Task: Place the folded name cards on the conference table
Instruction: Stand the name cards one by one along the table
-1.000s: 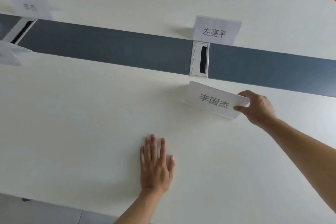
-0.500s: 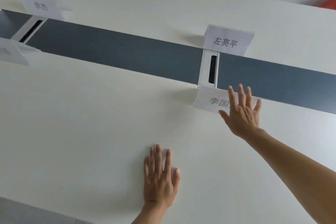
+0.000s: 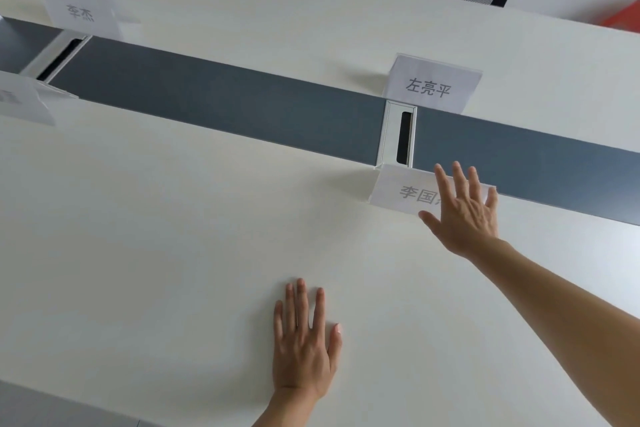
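Folded name card (image 3: pixel 405 192) stands on the conference table (image 3: pixel 138 218), against the near edge of the grey strip (image 3: pixel 242 104). Right hand (image 3: pixel 464 215), fingers straight and spread, grips nothing and overlaps the card's right end; contact unclear. Left hand (image 3: pixel 304 347) lies flat on the table, fingers extended.

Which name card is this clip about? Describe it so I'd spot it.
A dark grey strip runs along the white table. At the near end of its right-hand cable slot stands the name card. Alone among the cards, it is partly hidden by the right hand.
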{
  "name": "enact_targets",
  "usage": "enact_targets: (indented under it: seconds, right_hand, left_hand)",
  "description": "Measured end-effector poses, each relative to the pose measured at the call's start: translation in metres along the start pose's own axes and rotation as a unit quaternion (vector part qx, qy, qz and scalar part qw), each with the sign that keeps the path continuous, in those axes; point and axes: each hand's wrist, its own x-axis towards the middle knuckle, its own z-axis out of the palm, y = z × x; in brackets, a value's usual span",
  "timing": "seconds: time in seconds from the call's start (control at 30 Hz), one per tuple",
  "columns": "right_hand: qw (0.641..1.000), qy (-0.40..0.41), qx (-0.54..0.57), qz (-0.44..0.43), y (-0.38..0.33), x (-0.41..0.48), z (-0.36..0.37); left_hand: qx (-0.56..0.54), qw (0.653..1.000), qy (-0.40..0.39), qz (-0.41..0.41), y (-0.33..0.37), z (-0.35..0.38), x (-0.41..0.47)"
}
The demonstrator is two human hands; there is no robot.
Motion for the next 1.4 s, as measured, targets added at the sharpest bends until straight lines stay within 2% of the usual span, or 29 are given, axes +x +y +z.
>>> enact_targets:
  seconds: [0.1,0.23,0.37,0.57,0.63,0.7,0.77,0.9,1.03,1.1,1.2,1.4]
  right_hand:
    - [0.999,0.035,0.035,0.007,0.002,-0.012,-0.011]
    - [0.987,0.087,0.135,0.014,0.008,-0.058,-0.028]
    - [0.946,-0.004,0.309,0.097,0.021,-0.133,-0.033]
    - [0.873,-0.082,0.431,0.213,0.042,-0.25,-0.004]
    - [0.845,-0.102,0.467,0.24,0.042,-0.287,0.001]
    - [0.82,-0.121,0.497,0.257,0.039,-0.322,0.002]
    - [0.802,-0.142,0.518,0.263,0.035,-0.356,0.001]
    - [0.78,-0.142,0.553,0.256,0.034,-0.408,-0.007]
    - [0.751,-0.127,0.6,0.245,0.04,-0.445,-0.017]
    - [0.745,-0.128,0.611,0.233,0.042,-0.459,-0.02]
    - [0.749,-0.149,0.614,0.201,0.039,-0.472,-0.02]
    - [0.764,-0.198,0.603,0.117,-0.011,-0.474,-0.025]
  left_hand:
    - [0.004,1.0,0.008,0.007,0.0,0.001,0.0]
    - [0.002,0.999,0.031,0.016,0.0,0.001,-0.001]
    - [-0.001,1.0,-0.01,0.008,0.001,-0.006,0.0]
    - [-0.016,0.998,-0.057,0.03,-0.008,-0.021,0.001]
    - [-0.028,0.994,-0.095,0.04,-0.009,-0.043,-0.004]
    - [-0.095,0.983,-0.155,0.024,-0.011,-0.066,-0.018]
    - [-0.192,0.956,-0.219,-0.026,-0.014,-0.091,-0.043]
    - [-0.32,0.906,-0.271,-0.058,-0.021,-0.134,-0.117]
    - [-0.404,0.875,-0.244,-0.106,-0.033,-0.165,-0.19]
    - [-0.442,0.863,-0.197,-0.146,-0.04,-0.177,-0.225]
    - [-0.487,0.844,-0.111,-0.193,-0.054,-0.199,-0.279]
    - [-0.524,0.802,0.001,-0.286,-0.115,-0.217,-0.404]
